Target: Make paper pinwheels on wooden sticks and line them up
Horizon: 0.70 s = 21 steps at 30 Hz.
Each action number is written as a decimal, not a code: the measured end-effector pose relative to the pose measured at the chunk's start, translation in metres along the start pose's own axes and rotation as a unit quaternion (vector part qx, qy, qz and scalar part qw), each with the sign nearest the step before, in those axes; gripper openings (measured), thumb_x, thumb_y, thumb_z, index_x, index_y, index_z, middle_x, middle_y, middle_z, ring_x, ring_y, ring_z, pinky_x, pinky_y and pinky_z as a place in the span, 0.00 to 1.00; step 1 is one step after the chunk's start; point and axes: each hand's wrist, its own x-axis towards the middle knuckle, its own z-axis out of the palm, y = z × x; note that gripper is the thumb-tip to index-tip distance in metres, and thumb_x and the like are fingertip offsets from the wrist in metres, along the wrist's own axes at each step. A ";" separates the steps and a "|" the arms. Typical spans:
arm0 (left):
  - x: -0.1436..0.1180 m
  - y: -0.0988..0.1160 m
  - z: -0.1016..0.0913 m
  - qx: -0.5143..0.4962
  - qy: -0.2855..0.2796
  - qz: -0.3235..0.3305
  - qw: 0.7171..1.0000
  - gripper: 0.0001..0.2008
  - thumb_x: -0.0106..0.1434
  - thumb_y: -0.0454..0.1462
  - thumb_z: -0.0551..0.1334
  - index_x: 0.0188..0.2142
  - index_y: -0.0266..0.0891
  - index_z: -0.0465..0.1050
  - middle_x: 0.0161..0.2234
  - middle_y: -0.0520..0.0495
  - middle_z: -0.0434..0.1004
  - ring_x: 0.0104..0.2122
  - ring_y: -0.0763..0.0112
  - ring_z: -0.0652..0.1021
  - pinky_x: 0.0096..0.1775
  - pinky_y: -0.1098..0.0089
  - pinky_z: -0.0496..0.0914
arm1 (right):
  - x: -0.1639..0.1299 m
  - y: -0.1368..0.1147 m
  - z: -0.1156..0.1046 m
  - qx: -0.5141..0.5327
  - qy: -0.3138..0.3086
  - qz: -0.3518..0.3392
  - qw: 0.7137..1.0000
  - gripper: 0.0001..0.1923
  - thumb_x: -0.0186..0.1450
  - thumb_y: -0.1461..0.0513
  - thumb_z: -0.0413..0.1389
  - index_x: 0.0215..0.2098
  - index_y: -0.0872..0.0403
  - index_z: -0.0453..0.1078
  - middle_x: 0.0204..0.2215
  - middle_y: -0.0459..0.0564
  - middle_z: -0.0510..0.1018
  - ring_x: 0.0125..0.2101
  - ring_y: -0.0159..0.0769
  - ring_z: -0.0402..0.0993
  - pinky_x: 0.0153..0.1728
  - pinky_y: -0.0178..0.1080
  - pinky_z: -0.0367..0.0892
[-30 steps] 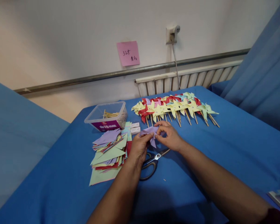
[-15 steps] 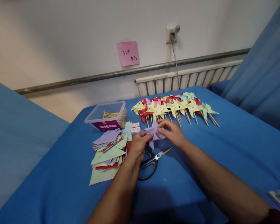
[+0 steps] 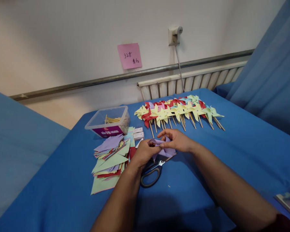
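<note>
Both hands meet over the blue table (image 3: 232, 154) on a folded purple paper piece (image 3: 166, 150). My left hand (image 3: 143, 154) pinches its left side. My right hand (image 3: 176, 140) presses down on it from above and from the right. Black-handled scissors (image 3: 151, 170) lie on the cloth just under the paper, their blades partly hidden by it. A loose pile of cut coloured paper squares (image 3: 110, 158) lies to the left of my left hand.
A row of finished paper pinwheels on wooden sticks (image 3: 178, 112) lies at the far side. A clear plastic box with sticks (image 3: 108, 121) stands back left, small white boxes (image 3: 138, 132) beside it. A booklet (image 3: 288, 201) sits at the near right edge.
Both hands have come down and slightly toward me with the purple paper, which now lies flatter over the scissor blades. The view has shifted a little to the right.
</note>
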 end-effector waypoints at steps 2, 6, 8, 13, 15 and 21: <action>0.000 -0.001 0.000 0.001 0.000 0.003 1.000 0.05 0.41 0.32 0.67 0.22 0.35 0.76 0.17 0.52 0.71 0.17 0.77 0.66 0.21 0.76 0.57 | 0.001 0.002 0.001 0.004 -0.003 0.004 1.000 0.18 0.50 0.61 0.66 0.39 0.52 0.71 0.25 0.40 0.73 0.24 0.28 0.69 0.25 0.32 0.65; 0.000 -0.001 0.000 0.013 -0.016 -0.009 1.000 0.06 0.44 0.34 0.67 0.24 0.35 0.78 0.20 0.50 0.74 0.18 0.75 0.68 0.21 0.75 0.58 | 0.001 0.001 0.001 0.020 -0.006 0.008 1.000 0.16 0.51 0.61 0.65 0.39 0.52 0.70 0.24 0.39 0.73 0.23 0.28 0.68 0.25 0.32 0.64; 0.000 0.000 0.000 0.013 -0.019 -0.012 1.000 0.06 0.44 0.34 0.66 0.25 0.35 0.78 0.20 0.49 0.74 0.18 0.74 0.69 0.21 0.75 0.58 | 0.001 0.000 0.001 0.014 -0.002 0.013 1.000 0.16 0.52 0.60 0.65 0.38 0.52 0.71 0.24 0.40 0.73 0.23 0.28 0.68 0.24 0.32 0.63; 0.001 -0.001 0.000 0.009 0.020 0.007 1.000 0.05 0.42 0.35 0.68 0.21 0.35 0.75 0.19 0.50 0.72 0.18 0.76 0.67 0.22 0.75 0.57 | 0.003 0.001 0.004 0.007 0.027 0.013 1.000 0.15 0.51 0.59 0.65 0.36 0.53 0.71 0.25 0.41 0.74 0.23 0.29 0.69 0.26 0.34 0.65; 0.003 -0.002 0.000 0.008 0.053 0.025 0.998 0.08 0.42 0.36 0.69 0.19 0.35 0.73 0.17 0.52 0.70 0.18 0.77 0.65 0.22 0.76 0.57 | 0.005 0.003 0.008 -0.005 0.067 -0.011 0.998 0.14 0.51 0.60 0.64 0.35 0.53 0.71 0.26 0.41 0.73 0.24 0.29 0.69 0.26 0.33 0.65; 0.010 -0.014 0.007 -0.087 0.138 0.012 0.987 0.13 0.40 0.40 0.72 0.22 0.36 0.72 0.19 0.53 0.72 0.18 0.77 0.68 0.24 0.75 0.60 | 0.011 0.014 0.031 -0.001 0.233 -0.037 0.972 0.16 0.52 0.59 0.62 0.37 0.53 0.67 0.26 0.42 0.73 0.24 0.31 0.69 0.26 0.35 0.65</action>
